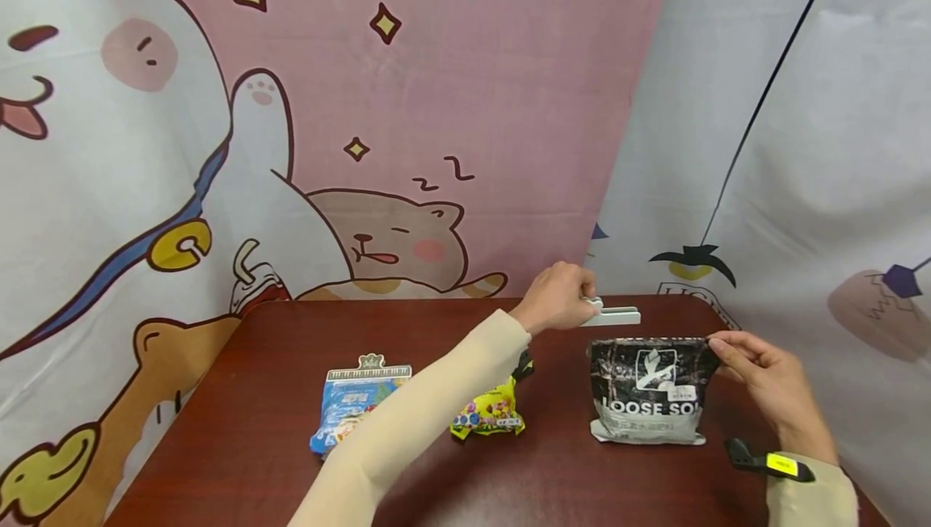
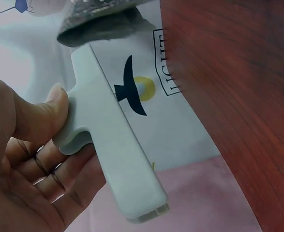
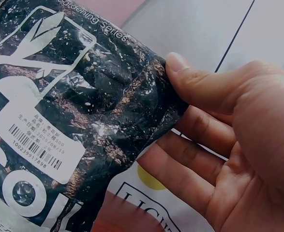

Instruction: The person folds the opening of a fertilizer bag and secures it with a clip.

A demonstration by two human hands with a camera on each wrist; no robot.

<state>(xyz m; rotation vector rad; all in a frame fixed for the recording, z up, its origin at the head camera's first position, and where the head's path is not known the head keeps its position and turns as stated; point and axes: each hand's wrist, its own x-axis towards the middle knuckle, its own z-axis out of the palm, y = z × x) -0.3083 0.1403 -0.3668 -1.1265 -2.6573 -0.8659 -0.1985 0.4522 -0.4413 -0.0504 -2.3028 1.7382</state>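
My left hand (image 1: 558,298) pinches the handle of a pale bag clip (image 1: 614,316) above and behind a black-and-white bag of loose soil (image 1: 650,389). In the left wrist view the clip (image 2: 115,140) shows its long bar, with my thumb on one grip and fingers behind the other. The bag's dark top edge overlaps the clip's far end there. With thumb and fingers my right hand (image 1: 764,373) grips the bag's upper right corner. The bag stands upright on the table, and a white barcode label (image 3: 37,145) shows on its front in the right wrist view.
A blue bag (image 1: 356,406) with a piano-patterned clip (image 1: 369,368) on its top lies left on the dark red table (image 1: 276,365). Partly behind my left sleeve is a yellow bag (image 1: 490,412) with a black clip (image 1: 523,365). A cartoon-printed curtain (image 1: 473,107) hangs behind the table.
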